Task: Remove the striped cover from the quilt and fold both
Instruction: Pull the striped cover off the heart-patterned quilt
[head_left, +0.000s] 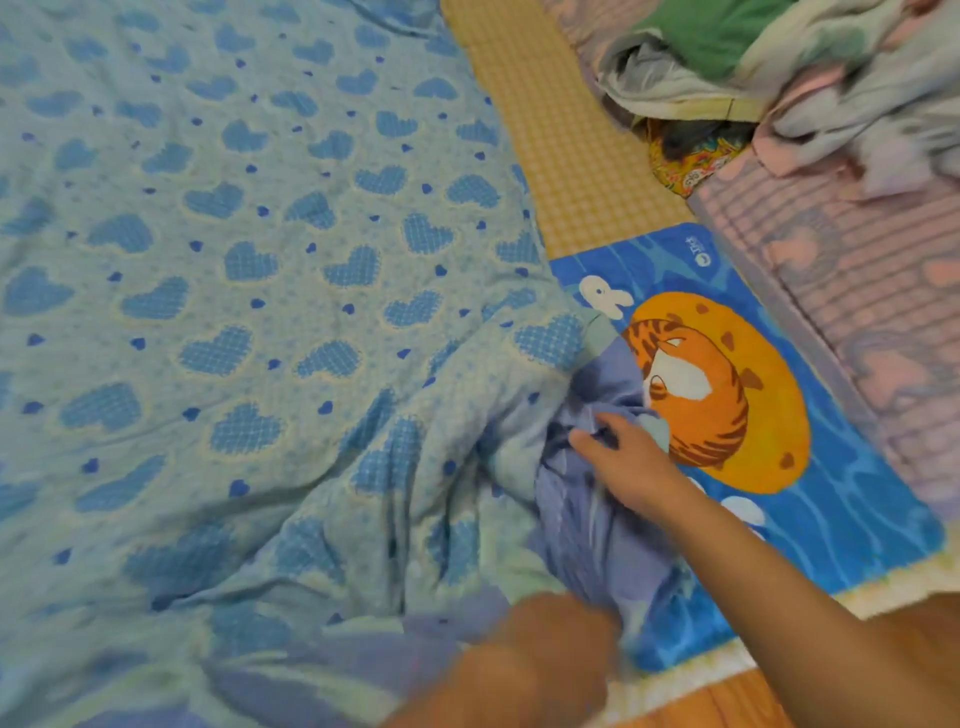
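A light blue quilt (249, 270) printed with blue hearts covers most of the floor on the left. At its lower right corner a bunched lavender-blue striped cover (587, 519) spills out. My right hand (628, 457) reaches in from the lower right, its fingers curled into the cover's cloth near the corner. My left hand (550, 654) is blurred at the bottom centre, gripping the same cover fabric close to the camera. The rest of the cover is hidden beneath the quilt.
A blue mat with an orange tiger picture (727, 415) lies under the corner. Behind it is a yellow checked mat (571, 156), a pink striped blanket (857, 291) at right, and a pile of clothes (779, 67) at top right. Wooden floor (727, 701) shows at the bottom.
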